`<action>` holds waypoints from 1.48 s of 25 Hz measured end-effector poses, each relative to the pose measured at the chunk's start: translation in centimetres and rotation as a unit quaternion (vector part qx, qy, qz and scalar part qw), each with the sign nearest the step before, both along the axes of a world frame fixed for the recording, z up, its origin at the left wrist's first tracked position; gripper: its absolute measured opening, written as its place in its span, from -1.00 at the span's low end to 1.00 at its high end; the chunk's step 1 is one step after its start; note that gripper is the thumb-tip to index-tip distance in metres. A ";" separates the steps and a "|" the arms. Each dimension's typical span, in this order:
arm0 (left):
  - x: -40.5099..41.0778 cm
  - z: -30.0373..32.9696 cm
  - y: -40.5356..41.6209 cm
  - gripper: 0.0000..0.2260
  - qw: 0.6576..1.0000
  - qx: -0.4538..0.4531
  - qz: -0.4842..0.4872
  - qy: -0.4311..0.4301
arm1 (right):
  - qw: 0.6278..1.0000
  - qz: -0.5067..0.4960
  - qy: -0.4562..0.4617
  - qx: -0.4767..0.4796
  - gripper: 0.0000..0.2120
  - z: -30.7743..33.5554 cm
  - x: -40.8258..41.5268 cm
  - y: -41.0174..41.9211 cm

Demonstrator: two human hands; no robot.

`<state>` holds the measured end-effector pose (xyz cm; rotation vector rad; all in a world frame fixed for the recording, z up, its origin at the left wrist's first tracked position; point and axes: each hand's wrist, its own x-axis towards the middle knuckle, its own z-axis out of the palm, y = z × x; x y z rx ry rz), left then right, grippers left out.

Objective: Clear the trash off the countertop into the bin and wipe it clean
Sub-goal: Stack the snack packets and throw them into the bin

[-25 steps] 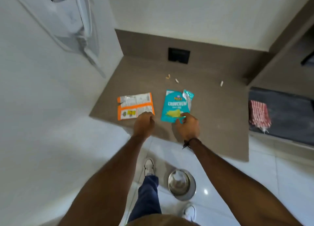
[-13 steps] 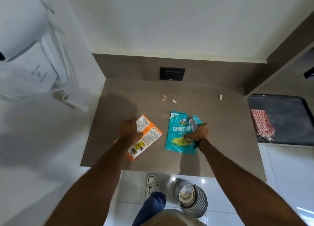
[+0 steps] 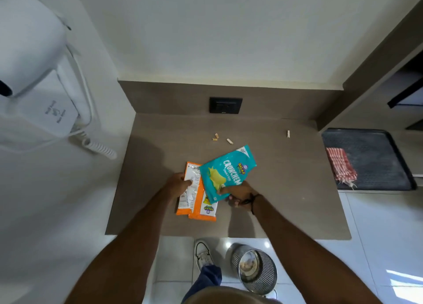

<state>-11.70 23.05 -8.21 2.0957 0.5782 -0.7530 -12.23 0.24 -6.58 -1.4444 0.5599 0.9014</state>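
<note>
My left hand (image 3: 179, 184) grips an orange and white snack wrapper (image 3: 195, 203) above the brown countertop (image 3: 286, 189). My right hand (image 3: 238, 195) holds a teal snack wrapper (image 3: 226, 171) by its lower corner, and it overlaps the orange one. Small pale scraps (image 3: 215, 137) lie near the back of the countertop, one more scrap (image 3: 288, 133) at the right. A metal bin (image 3: 255, 269) stands on the floor below the front edge of the countertop.
A red striped cloth (image 3: 340, 166) lies on a dark tray (image 3: 375, 150) at the right. A black socket (image 3: 225, 105) is on the back wall. A white wall hair dryer (image 3: 34, 79) with coiled cord hangs at the left. My shoe (image 3: 203, 253) is next to the bin.
Both wrappers have been lifted off the countertop and brought together; the teal one is tilted over the orange one. The view has shifted to show more of the bin.
</note>
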 end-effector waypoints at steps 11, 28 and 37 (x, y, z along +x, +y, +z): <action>-0.7 1.6 0.6 -0.67 0.982 -0.120 0.134 0.055 | 0.936 0.338 0.062 -0.079 -0.75 0.7 2.6 -0.4; -0.8 2.2 -0.1 -0.46 0.975 -0.166 0.146 0.031 | 0.990 -0.102 0.011 0.092 -0.50 0.1 -0.1 -0.9; -1.2 3.7 -1.8 -0.50 0.940 -0.276 0.196 0.044 | 0.985 0.141 -0.090 -0.040 -0.01 -0.4 -1.6 0.2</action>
